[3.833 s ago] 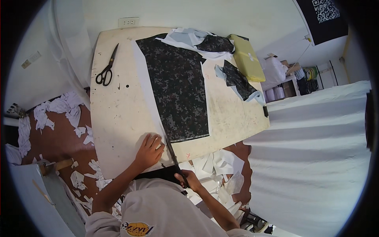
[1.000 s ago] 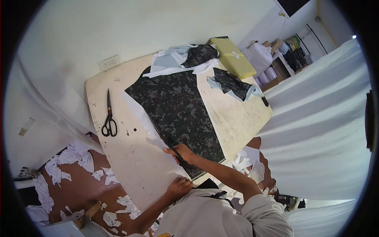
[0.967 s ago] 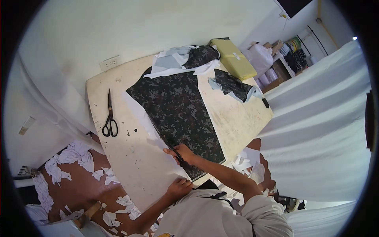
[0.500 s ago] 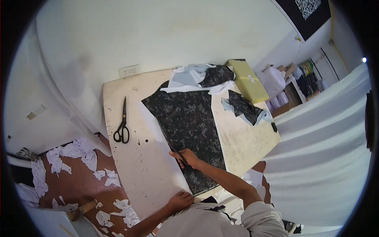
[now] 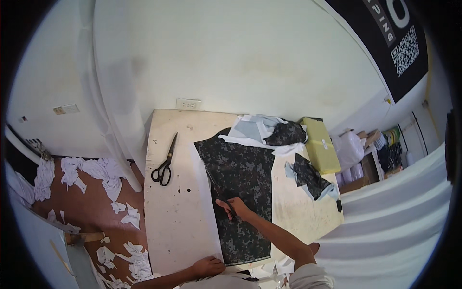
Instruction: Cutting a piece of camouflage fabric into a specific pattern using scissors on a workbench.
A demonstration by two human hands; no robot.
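Note:
A large dark camouflage-print fabric piece [image 5: 245,178] lies flat on the pale table, with a strip of white material along its left edge. My right hand [image 5: 234,208] is closed around the black handles of a pair of scissors [image 5: 213,180]; the blades point away from me along that left edge. At the near edge, my left hand [image 5: 208,266] rests beside the fabric's lower left corner with its fingers curled; what lies under them is hidden. A second pair of black scissors [image 5: 165,164] lies on the left side of the table.
Bunched camouflage, light blue and white cloth [image 5: 269,132] lies at the back. A smaller scrap [image 5: 310,178] and a yellow-green block-shaped package [image 5: 320,147] are at the right. White cloth scraps [image 5: 103,173] litter the brown floor at left. A white curtain [image 5: 390,212] hangs at right.
The view has tilted upward, so the table sits lower and more of the wall shows. My right hand still grips the scissors along the fabric's left edge; my left hand stays by the near corner.

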